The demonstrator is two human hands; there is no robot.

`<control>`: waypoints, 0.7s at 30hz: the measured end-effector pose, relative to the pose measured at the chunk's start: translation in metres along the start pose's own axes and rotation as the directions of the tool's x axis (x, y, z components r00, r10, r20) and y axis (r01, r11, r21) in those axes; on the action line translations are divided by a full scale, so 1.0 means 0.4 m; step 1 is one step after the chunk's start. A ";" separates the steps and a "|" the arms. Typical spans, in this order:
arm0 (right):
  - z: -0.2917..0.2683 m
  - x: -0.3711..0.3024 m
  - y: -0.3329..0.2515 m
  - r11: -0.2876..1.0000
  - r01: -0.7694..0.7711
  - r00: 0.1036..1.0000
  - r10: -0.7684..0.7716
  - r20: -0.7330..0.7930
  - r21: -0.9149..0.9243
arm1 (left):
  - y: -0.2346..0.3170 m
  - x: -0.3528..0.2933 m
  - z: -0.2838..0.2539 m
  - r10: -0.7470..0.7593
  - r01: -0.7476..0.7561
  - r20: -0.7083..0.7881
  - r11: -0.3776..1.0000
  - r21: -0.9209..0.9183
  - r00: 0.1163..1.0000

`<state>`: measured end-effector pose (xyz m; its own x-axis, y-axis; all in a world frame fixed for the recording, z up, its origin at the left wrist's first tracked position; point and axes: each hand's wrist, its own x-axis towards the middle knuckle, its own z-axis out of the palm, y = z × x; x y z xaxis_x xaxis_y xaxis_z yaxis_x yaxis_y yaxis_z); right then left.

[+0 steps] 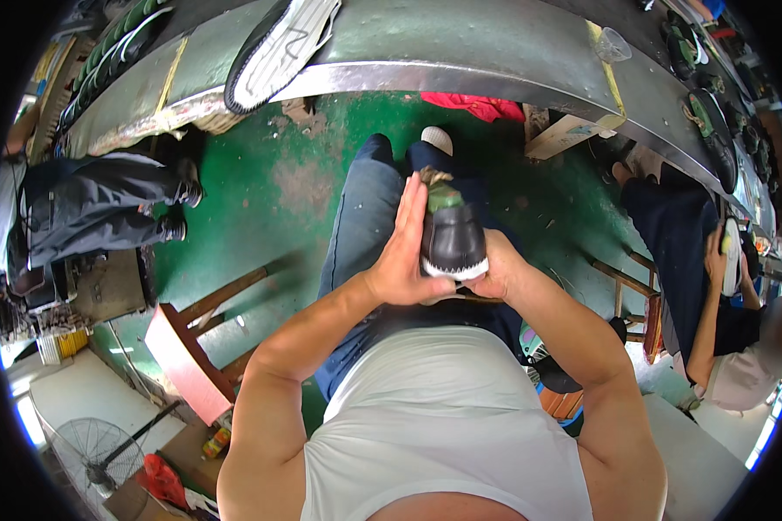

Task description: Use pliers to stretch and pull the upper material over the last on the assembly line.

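Fingers (414, 204) of the left hand (398, 265) lie straight & close together along the left flank of the black-and-green shoe (453, 236), thumb spread away from them & reaching in at its near end. Right hand (500, 271) cups the lower right side; its fingers are mostly hidden by the shoe, so can't tell how far they curl, but the two hands clearly hold it b/w them.

Shoe's pos.: up over the lap (354, 230), well apart from the bench (408, 43). Black end w/ white stitching is nearest the white top (443, 382), green part beyond it. Prob. heel end toward the wearer; underside not in view.

Step in hand, judging by the flat left palm: steadying or pressing the shoe b/w both hands. Next move calls for a firm grip on one side before the other lets go, esp. if the shoe is to be turned; right hand looks better placed to take the wt., thumbs clear of the stitched edge.

On the bench, a second shoe (280, 54) lies pale face up, one end over the front edge; clear round item (614, 45) sits by a yellow strip (615, 82) to the right. Red cloth (478, 106) shows below the edge. Far right, a co-worker (732, 378) also handles a shoe.
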<state>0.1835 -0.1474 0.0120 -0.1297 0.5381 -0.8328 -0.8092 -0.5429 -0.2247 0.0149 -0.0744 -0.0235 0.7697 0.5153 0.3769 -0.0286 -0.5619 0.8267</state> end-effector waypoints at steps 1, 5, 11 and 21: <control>0.014 -0.010 -0.002 0.999 -0.020 0.998 0.019 -0.065 -0.025 | 0.015 -0.006 -0.007 -0.044 0.042 0.033 0.998 0.049 0.999; -0.038 0.021 -0.035 0.759 0.087 0.994 -0.022 0.109 -0.645 | -0.087 -0.011 -0.012 0.040 -0.038 -0.038 0.998 0.054 0.998; 0.030 0.054 -0.119 -0.262 0.872 0.208 -0.565 0.799 -0.412 | -0.098 -0.015 -0.010 -0.009 0.015 -0.069 0.996 0.087 0.998; 0.089 0.097 -0.144 -0.224 0.877 0.308 -0.415 0.856 -0.425 | -0.105 -0.029 0.002 -0.134 0.145 -0.124 0.985 0.092 0.983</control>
<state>0.2045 -0.0723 0.0108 -0.1942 0.9432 0.2695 0.3112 0.3198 -0.8949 0.0077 -0.0575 -0.0629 0.6812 0.6622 0.3122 0.1421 -0.5379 0.8309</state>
